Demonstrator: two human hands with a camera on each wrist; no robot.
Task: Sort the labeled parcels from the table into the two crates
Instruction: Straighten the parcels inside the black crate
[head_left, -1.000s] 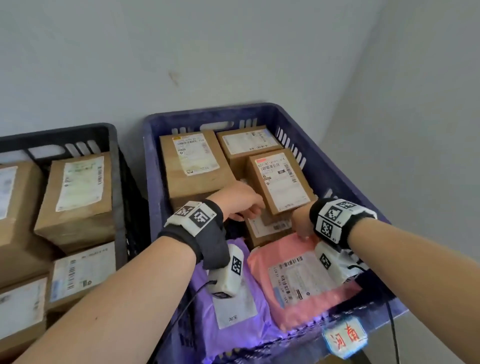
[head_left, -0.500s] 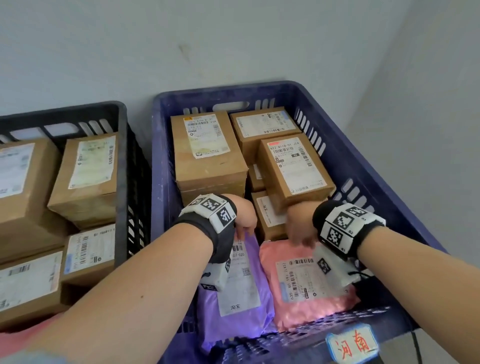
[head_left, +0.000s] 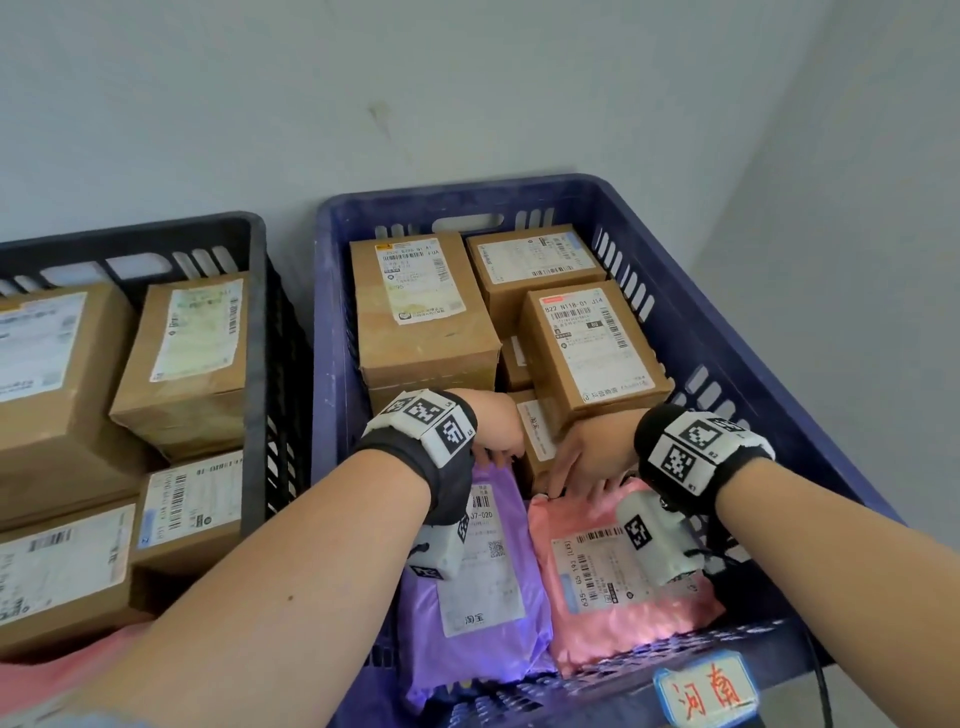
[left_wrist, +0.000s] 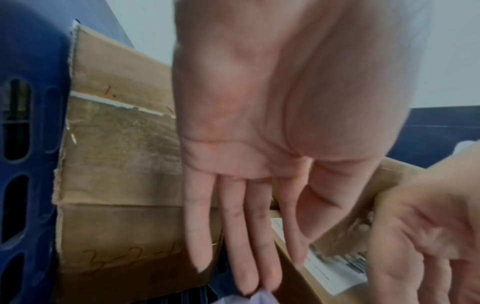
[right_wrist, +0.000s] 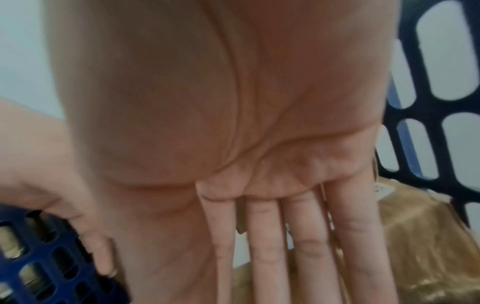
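Inside the blue crate (head_left: 727, 332), both hands are reaching down with fingers straight and holding nothing. The left hand (head_left: 493, 426) is touching the far edge of the purple parcel (head_left: 483, 597); the right hand (head_left: 592, 457) is touching the pink parcel (head_left: 613, 597) lying beside it. Cardboard boxes (head_left: 421, 317) are filling the crate's far half.

Blue crate (head_left: 727, 332) looking like matt moulded plastic, slotted walls; black crate (head_left: 260, 332) showing same. Cardboard boxes (head_left: 426, 332) appearing matt brown, clear tape shining glossy. Purple mailer (head_left: 524, 639) and pink mailer (head_left: 623, 629) showing crinkled glossy plastic film. Paper labels (head_left: 592, 338) looking smooth white.
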